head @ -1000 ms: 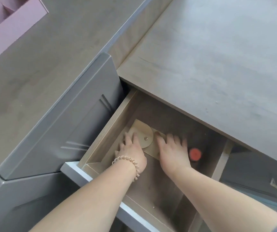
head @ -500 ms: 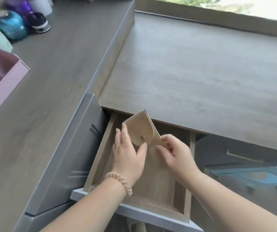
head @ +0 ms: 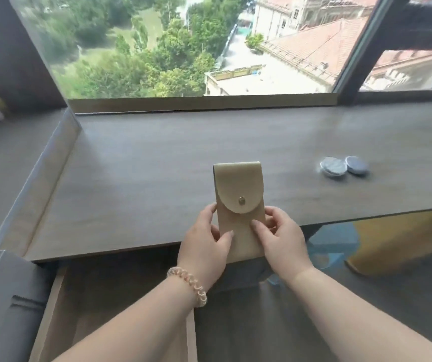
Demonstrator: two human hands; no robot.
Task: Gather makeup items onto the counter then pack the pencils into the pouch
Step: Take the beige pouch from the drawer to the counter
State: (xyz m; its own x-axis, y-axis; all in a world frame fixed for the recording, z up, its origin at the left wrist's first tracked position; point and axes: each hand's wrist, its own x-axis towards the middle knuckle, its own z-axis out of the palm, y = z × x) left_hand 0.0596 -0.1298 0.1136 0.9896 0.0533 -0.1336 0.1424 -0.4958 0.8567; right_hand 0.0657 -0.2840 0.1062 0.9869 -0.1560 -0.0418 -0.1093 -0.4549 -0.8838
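Note:
A tan pouch [head: 238, 189] with a rounded flap and a metal snap is held upright over the front edge of the grey-brown counter [head: 157, 173]. My left hand [head: 204, 244] grips its lower left side, thumb on the front. My right hand [head: 282, 244] grips its lower right side, with a finger pressed on the front. The flap is snapped shut. No pencils are in view.
Two round silver tins [head: 344, 166] lie on the counter at the right. The wooden drawer [head: 50, 304] stands pulled out below the counter at the left. A large window [head: 183, 48] rises behind the counter. A raised side panel [head: 53, 158] borders its left.
Both hands lifted the pouch out of the drawer and brought it up over the counter's front edge. The view tilted up from the drawer to the counter and window.

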